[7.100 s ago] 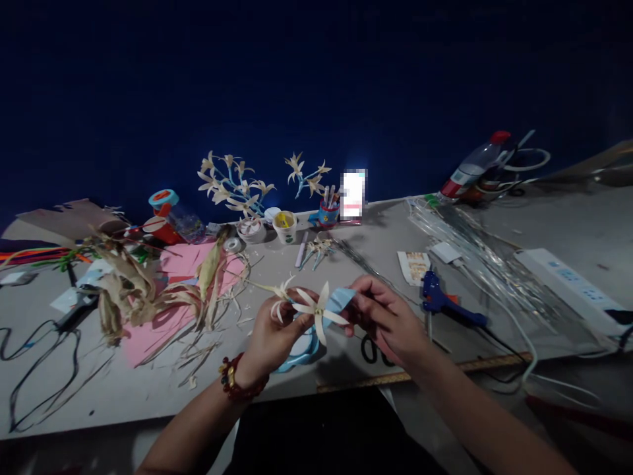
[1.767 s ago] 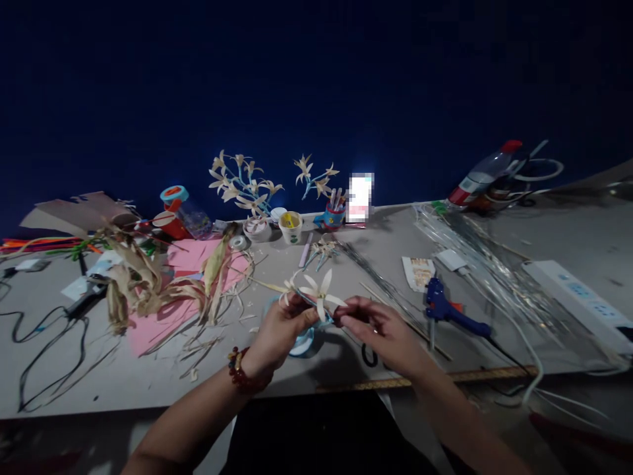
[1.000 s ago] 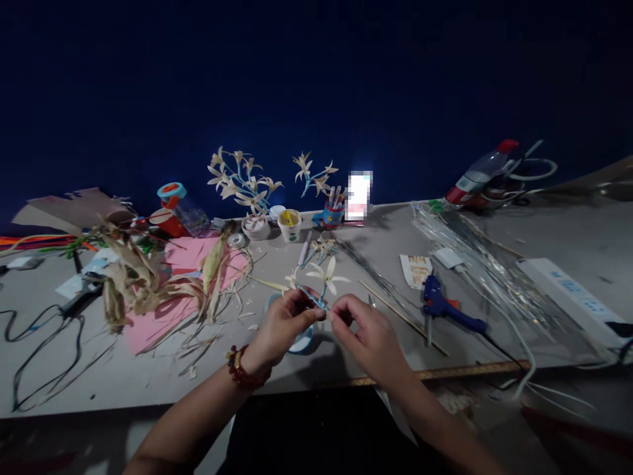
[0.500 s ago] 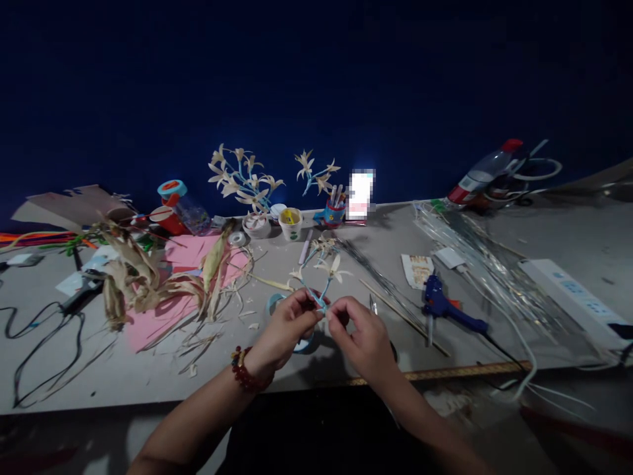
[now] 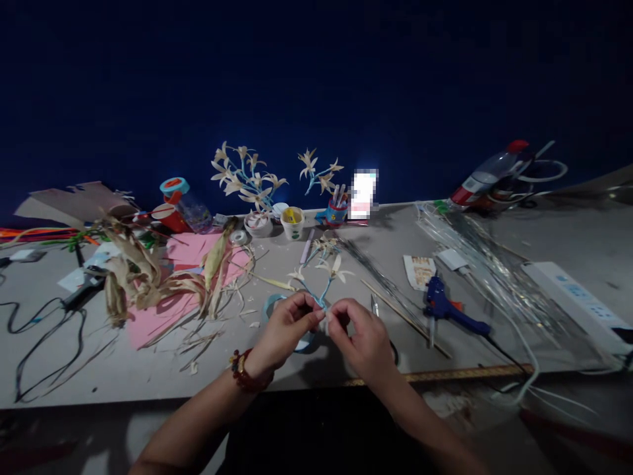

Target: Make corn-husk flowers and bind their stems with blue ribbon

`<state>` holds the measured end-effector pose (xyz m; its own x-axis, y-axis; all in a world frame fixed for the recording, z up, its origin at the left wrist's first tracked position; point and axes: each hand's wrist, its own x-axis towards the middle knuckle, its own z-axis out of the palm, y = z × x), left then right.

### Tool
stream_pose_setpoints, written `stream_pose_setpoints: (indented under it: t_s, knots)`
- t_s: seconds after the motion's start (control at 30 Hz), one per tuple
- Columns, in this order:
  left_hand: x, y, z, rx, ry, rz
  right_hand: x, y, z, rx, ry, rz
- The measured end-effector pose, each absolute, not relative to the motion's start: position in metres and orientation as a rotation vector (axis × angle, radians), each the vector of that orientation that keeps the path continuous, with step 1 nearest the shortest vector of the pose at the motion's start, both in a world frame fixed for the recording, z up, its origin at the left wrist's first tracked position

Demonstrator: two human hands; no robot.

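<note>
My left hand (image 5: 291, 323) pinches the pale-blue wrapped stem of a small artificial flower spray (image 5: 324, 290), its cream petals pointing up and away. Close beside it, my right hand (image 5: 359, 330) has thumb and forefinger pressed together near the stem's lower end; whatever is between those fingertips is too small to make out. Beneath the left hand lies a roll of light-blue tape (image 5: 270, 306), partly covered by the hand. Another small flower cluster (image 5: 326, 245) rests on the table just beyond. Scissors (image 5: 374, 305) are partly hidden behind my right hand.
A blue glue gun (image 5: 452, 310), thin wires (image 5: 370, 267) and a wooden stick (image 5: 395, 310) lie to the right. Dried corn husks (image 5: 143, 277) cover pink paper (image 5: 148, 326) at left. Cups (image 5: 293, 227) and flower branches (image 5: 247, 178) stand behind. A ruler (image 5: 455, 373) lies along the front edge.
My right fingertips have drawn slightly away from the stem, leaving a small gap between the hands. My left hand keeps its hold; the view has shifted slightly.
</note>
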<state>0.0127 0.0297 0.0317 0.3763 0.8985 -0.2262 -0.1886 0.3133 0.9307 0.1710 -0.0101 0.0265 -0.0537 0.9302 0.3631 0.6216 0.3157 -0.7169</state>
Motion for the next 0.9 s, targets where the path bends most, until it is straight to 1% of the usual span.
stream_pose_setpoints:
  t_s: [0.17,0.5,0.73,0.9]
  knots:
    - [0.013,0.027,0.025,0.795,0.859,0.861,0.17,-0.009,0.026,-1.381,-1.774,0.476]
    - [0.006,0.032,0.019,0.831,0.815,0.82,0.169,-0.009,0.024,-1.355,-1.802,0.499]
    - [-0.001,0.037,0.023,0.972,0.849,0.807,0.169,-0.009,0.026,-1.331,-1.849,0.481]
    - [0.0,0.04,0.026,0.836,0.767,0.838,0.168,-0.008,0.026,-1.308,-1.863,0.455]
